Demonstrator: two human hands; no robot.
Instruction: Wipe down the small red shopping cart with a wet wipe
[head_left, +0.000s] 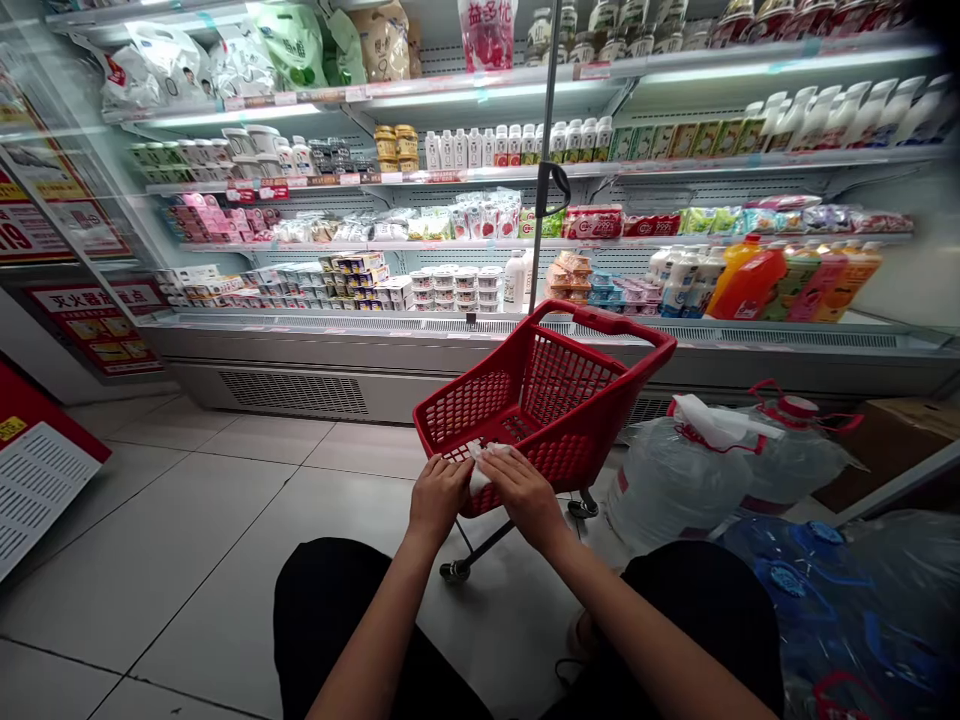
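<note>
A red plastic shopping cart [574, 380] with black wheels stands in the middle of the head view. My left hand [439, 492] is closed at the near rim of its basket, its fingers curled over the edge. Just to the right, my right hand [521, 490] presses a crumpled white cloth or tissue [480, 470] against the same rim, with its fingers together. The cloth lies between the two hands, partly hidden under the right fingers. Whether the left fingers also hold some of it is unclear.
Behind the cart runs a refrigerated shelf [285, 345] of dairy and drinks. Large water bottles [675, 480] and blue-capped bottles [795, 580] stand on the floor at the right. A red and white unit [41, 480] is at the left edge. My knees flank the hands.
</note>
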